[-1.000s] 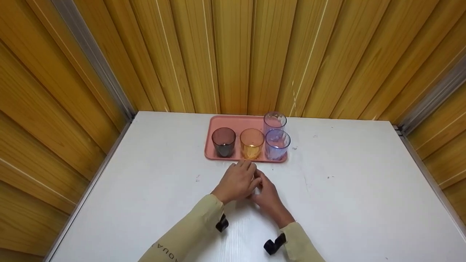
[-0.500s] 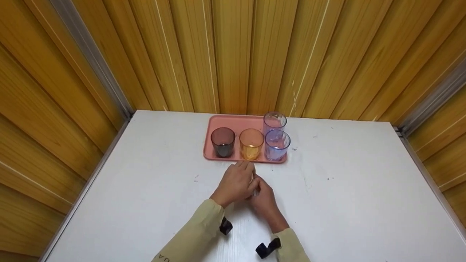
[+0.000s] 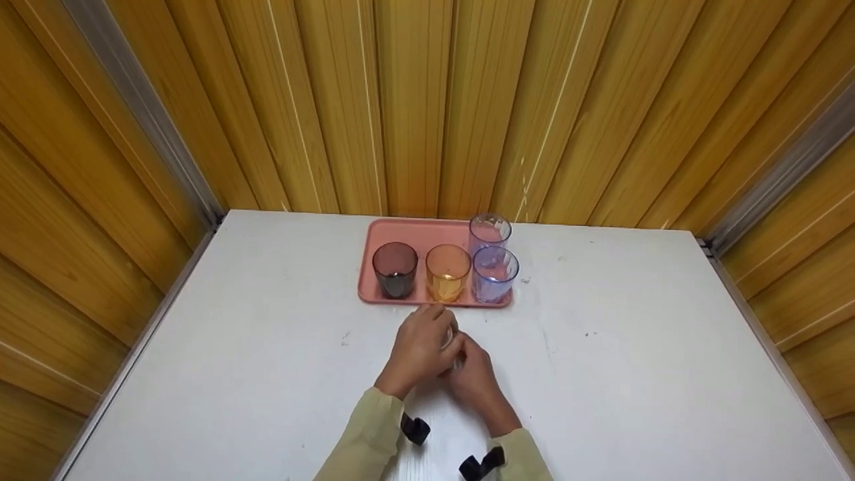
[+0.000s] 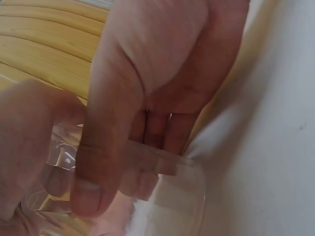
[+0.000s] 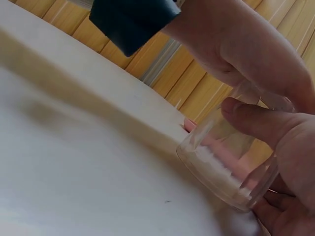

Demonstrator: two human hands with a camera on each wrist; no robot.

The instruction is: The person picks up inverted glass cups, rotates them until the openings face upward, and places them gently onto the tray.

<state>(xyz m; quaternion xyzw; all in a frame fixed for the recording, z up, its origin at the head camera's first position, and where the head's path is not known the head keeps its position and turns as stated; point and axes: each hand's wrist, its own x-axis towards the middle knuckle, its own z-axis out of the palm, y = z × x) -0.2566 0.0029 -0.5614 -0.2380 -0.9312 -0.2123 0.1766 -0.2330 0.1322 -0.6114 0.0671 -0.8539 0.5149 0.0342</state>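
Between my two hands, just in front of the tray, is a clear faceted drinking glass, tilted on its side close to the tabletop. My left hand curls over it from the left; in the left wrist view its thumb lies along the clear wall with the fingers behind. From the other side my right hand grips the same glass, its thumb pressed on the wall in the right wrist view. The head view shows only slivers of this glass.
A pink tray stands at the table's back. On it are a dark smoky glass, an amber glass, a blue-violet glass and a pale violet glass behind that. Wood-patterned walls enclose the white table.
The head view has shifted a little, so the tray appears lower and further left. My left forearm has swung to the right. Both hands stay around the clear glass.
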